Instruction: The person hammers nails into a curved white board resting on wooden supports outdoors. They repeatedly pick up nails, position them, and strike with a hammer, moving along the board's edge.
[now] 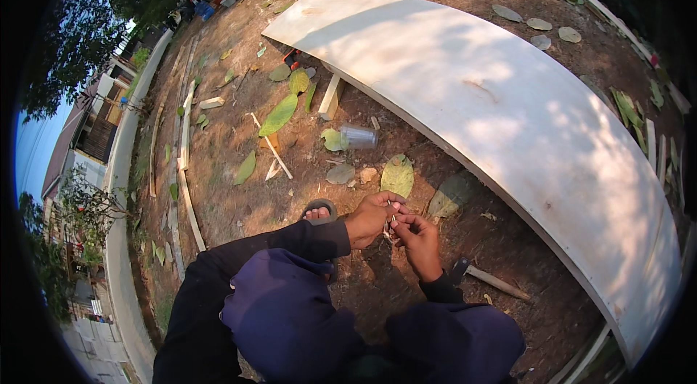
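My left hand [372, 220] and my right hand [420, 244] meet in front of my knees, low above the dirt. The fingers of both are pinched together around small, thin, light-coloured pieces, too small to name. A pale loop or strip shows just under the fingertips. A hammer [501, 284] with a wooden handle lies on the ground right of my right wrist, its head partly behind my dark sleeve. Beyond my hands and to their right stretches a large, pale flat panel [465, 94], raised off the ground on wood blocks.
A clear plastic cup [359, 137] lies on its side beyond my hands, among large leaves [397, 176]. One wood block [332, 97] juts from under the panel's edge. Thin wood strips [191, 206] lie at the left, before a low concrete wall [120, 217]. My sandalled foot [318, 212] is beside my left wrist.
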The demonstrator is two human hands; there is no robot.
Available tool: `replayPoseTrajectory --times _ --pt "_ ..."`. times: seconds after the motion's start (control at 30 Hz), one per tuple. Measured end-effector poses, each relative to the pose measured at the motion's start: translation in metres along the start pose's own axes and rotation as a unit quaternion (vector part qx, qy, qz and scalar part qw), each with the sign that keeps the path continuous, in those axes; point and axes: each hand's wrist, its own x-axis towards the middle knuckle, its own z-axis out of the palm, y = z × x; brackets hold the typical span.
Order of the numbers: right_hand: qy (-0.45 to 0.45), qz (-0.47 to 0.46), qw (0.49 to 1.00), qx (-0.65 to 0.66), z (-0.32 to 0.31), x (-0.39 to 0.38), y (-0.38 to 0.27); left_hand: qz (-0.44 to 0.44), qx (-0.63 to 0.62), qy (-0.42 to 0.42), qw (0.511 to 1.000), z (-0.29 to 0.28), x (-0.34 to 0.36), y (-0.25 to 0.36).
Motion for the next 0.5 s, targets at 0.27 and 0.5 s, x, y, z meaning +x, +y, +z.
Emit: replayPoseTrajectory --times 0.27,0.5 --pt "0.079 -0.001 0.985 -0.153 0.004 0.027 -0.002 -0.044 -0.016 -0.102 0.994 -0.034 0.035 0.025" --pt "0.125 0.072 0.989 -0.029 0.007 0.037 0.0 -0.104 -0.095 -0.186 0.972 -0.051 0.072 0.012"
